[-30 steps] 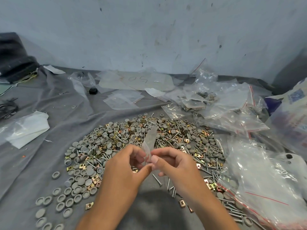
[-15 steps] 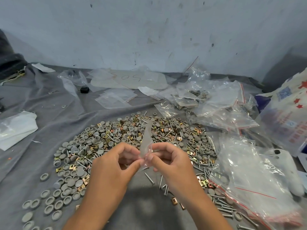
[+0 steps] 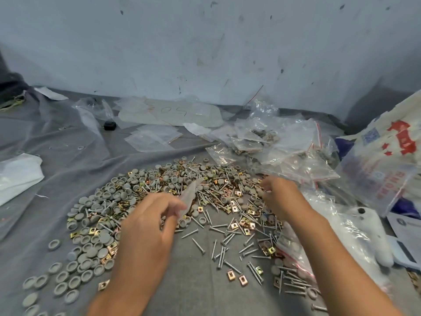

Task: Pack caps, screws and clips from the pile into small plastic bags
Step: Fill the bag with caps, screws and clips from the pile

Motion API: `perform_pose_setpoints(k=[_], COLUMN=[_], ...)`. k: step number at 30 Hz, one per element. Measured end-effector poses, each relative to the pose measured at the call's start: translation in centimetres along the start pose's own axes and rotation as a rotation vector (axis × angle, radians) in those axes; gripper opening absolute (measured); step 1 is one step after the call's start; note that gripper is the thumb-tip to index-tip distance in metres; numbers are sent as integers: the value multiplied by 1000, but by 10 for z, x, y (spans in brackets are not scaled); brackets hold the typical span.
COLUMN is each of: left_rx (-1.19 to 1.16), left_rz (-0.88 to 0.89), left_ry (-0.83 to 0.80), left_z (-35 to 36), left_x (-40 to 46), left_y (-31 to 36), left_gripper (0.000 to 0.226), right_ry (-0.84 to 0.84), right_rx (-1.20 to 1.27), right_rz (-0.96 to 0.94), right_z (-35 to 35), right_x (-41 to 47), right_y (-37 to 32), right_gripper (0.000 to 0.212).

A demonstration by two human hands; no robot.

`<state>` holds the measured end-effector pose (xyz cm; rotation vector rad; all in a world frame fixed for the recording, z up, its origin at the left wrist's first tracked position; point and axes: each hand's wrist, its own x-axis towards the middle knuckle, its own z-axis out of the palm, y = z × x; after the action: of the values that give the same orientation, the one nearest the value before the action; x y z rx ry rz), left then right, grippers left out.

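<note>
Left hand (image 3: 145,226) at centre frame, thumb and fingers pinching small clear plastic bag (image 3: 189,195), bag tilted up toward frame centre above pile. Right hand (image 3: 279,197) right of centre, fingers curled down onto right edge of pile (image 3: 173,201); whether gripping a part, cannot tell. Pile of grey caps, screws, brass clips spread across grey cloth (image 3: 57,179), mid frame. Filled bags (image 3: 284,151) heaped upper right. Flat empty bags (image 3: 152,139) upper centre, near wall.
</note>
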<state>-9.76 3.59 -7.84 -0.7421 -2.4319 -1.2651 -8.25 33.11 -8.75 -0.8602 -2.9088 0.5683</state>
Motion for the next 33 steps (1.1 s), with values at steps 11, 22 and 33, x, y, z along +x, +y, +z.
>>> perform_pose_setpoints(k=[11, 22, 33], left_rx=[-43, -13, -41], left_rz=[-21, -79, 4], left_ry=[-69, -121, -129], left_z=[2, 5, 7], left_x=[1, -2, -1], left_y=[-4, 2, 2], left_gripper=[27, 43, 39], right_ry=[-5, 2, 140], right_rx=[-249, -38, 338], right_rz=[-52, -72, -720], right_z=[8, -7, 1], right_x=[27, 4, -123], right_y=[43, 26, -110], right_gripper=[19, 13, 21])
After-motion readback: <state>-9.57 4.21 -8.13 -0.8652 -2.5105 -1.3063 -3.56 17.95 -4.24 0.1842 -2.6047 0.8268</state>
